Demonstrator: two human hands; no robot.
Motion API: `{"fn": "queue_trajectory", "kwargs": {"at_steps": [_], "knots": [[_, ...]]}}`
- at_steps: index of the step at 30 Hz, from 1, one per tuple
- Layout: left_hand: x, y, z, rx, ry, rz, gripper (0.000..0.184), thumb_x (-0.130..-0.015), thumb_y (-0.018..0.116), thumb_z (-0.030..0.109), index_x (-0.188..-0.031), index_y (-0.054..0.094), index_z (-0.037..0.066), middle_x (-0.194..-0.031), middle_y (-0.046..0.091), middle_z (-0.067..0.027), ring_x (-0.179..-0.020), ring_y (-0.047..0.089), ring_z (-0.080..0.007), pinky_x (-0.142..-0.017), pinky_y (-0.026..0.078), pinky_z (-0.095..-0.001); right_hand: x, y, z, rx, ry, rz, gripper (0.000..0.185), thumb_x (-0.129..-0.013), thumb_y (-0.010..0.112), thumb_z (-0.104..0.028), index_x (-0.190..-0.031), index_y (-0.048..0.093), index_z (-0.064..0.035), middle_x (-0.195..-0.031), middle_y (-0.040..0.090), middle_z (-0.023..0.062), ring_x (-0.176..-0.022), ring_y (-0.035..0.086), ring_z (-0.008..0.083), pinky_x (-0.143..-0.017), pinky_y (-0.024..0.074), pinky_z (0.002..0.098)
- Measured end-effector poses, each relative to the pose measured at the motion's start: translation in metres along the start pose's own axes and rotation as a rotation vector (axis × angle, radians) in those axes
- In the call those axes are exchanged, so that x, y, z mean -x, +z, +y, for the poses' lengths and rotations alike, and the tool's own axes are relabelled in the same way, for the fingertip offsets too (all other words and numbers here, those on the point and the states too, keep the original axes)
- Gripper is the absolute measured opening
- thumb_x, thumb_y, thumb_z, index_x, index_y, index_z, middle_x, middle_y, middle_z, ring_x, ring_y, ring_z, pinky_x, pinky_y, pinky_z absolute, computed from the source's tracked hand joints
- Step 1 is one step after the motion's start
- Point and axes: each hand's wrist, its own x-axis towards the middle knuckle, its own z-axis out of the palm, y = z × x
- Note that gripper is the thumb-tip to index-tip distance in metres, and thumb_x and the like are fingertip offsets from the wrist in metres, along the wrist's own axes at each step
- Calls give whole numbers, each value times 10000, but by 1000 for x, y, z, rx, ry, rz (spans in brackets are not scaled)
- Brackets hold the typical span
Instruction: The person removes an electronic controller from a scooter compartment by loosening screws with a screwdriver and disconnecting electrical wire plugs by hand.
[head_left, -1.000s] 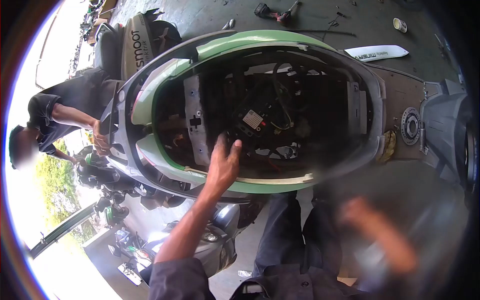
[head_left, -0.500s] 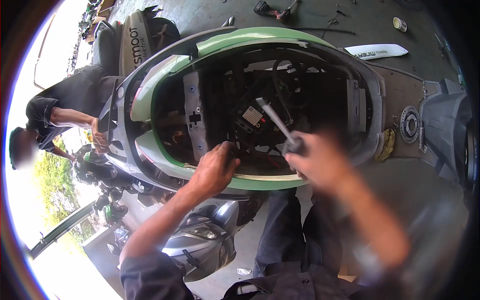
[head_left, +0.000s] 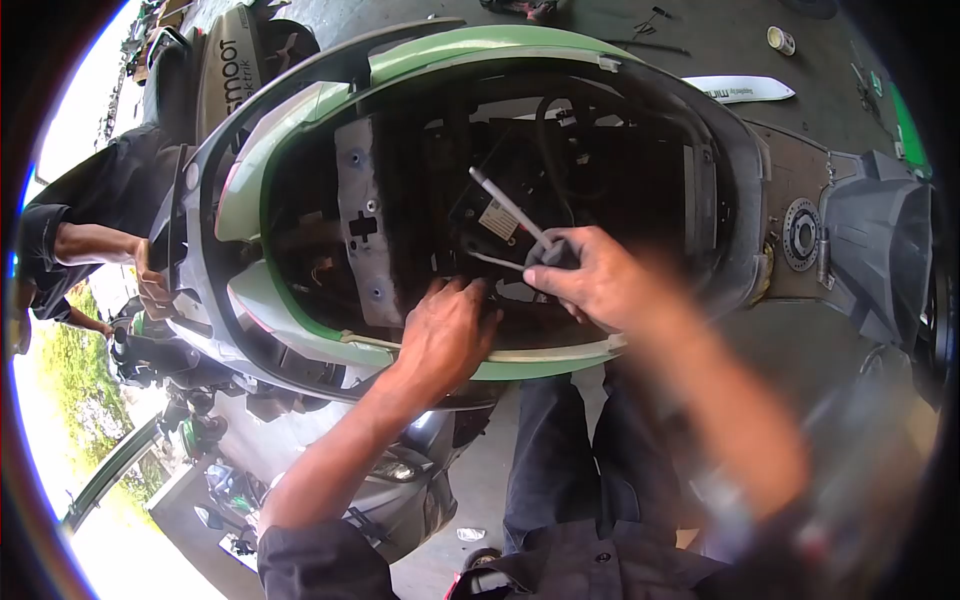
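Before me is a scooter body with a green rim (head_left: 500, 40) around a dark open bay. My right hand (head_left: 590, 275) is closed on the dark handle of a tool with a pale shaft (head_left: 508, 208), which points up and left over the bay. A second thin rod (head_left: 497, 261) sticks out beside that hand. My left hand (head_left: 448, 325) reaches over the near rim, its fingertips down in the dark bay; what they touch is hidden. Just above the fingers lies a black box with a white label (head_left: 497, 221). A metal bracket (head_left: 362, 220) crosses the bay at its left.
Another person's hand (head_left: 152, 280) rests on the scooter's tail at left. A grey scooter (head_left: 400, 500) stands below. On the floor beyond are a white panel (head_left: 745, 89) and a cup (head_left: 781, 40). A brake disc (head_left: 801, 234) lies on the footboard at right.
My right hand has come in from the lower right with the tool, and now sits slightly left and lower over the bay. My left hand reaches deeper. The whole view has shifted.
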Motion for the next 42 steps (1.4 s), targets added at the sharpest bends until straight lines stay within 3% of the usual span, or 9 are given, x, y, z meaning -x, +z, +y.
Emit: {"fn": "queue_trajectory", "kwargs": {"at_steps": [7, 10, 11, 14, 15, 23, 31, 34, 42], "knots": [[-15, 4, -9, 6, 44, 27, 259, -834, 680, 80, -1086, 656, 25, -946, 669, -210, -926, 637, -429, -812, 525, -508, 21, 16, -18, 145, -68, -29, 225, -884, 715, -207, -889, 680, 15, -632, 638, 86, -545, 586, 140, -555, 475, 348], [-15, 4, -8, 165, -35, 74, 276, -804, 658, 28, -1079, 642, 13, -940, 661, -228, -960, 627, -446, -815, 529, -500, 22, 41, -16, 143, -258, 107, 263, -888, 687, -240, -898, 675, 22, -723, 675, 204, -645, 684, 307, -632, 518, 415], [-12, 1, -14, 156, 50, 61, 322, -856, 634, 33, -1176, 636, -1, -1025, 682, -221, -1056, 653, -399, -886, 549, -442, 22, 49, -27, 90, -155, 30, 270, -916, 703, -220, -1054, 678, 11, -844, 725, 141, -766, 674, 140, -735, 537, 343], [1, 28, -29, 1422, -232, 123, 444, -960, 586, 86, -1383, 486, -1, -1221, 630, -184, -1208, 585, -281, -999, 499, -370, 2, 93, -23, 145, -388, 60, 232, -852, 700, -155, -972, 659, 39, -802, 701, 247, -752, 727, 376, -681, 566, 426], [4, 23, -25, 1431, -231, 138, 481, -991, 568, 103, -1441, 433, -1, -1279, 607, -174, -1257, 552, -248, -1032, 477, -352, 3, 101, -35, 265, -451, 128, 227, -841, 711, -146, -911, 627, 53, -792, 691, 270, -769, 724, 390, -695, 583, 449], [2, 9, -5, -258, 63, 311, 376, -969, 675, 262, -1243, 650, 5, -1252, 644, -187, -1170, 595, -360, -1033, 451, -440, 20, 100, -44, 500, -455, 42, 244, -880, 628, -106, -1043, 627, 76, -841, 710, 259, -766, 727, 400, -725, 598, 490], [-29, 13, -18, 345, -190, 125, 406, -950, 662, 327, -1050, 678, -66, -995, 684, -274, -936, 641, -440, -840, 500, -472, 44, 60, -5, 154, -270, 41, 265, -923, 665, -168, -1122, 583, -14, -796, 687, 258, -776, 702, 429, -699, 567, 498], [-27, 11, -2, 233, -100, 281, 307, -943, 652, 269, -1011, 687, -29, -933, 679, -260, -867, 644, -447, -765, 494, -490, 28, 36, 6, -74, -202, 294, 179, -906, 679, -150, -1003, 647, -3, -819, 724, 137, -789, 711, 179, -699, 541, 347], [-28, 8, -5, 219, -89, 193, 238, -937, 624, 179, -1009, 670, -44, -944, 675, -261, -926, 652, -432, -815, 502, -465, -20, 32, 26, -23, -225, 230, 286, -851, 711, -168, -1054, 649, 24, -838, 706, 217, -841, 715, 370, -751, 536, 408]]}}
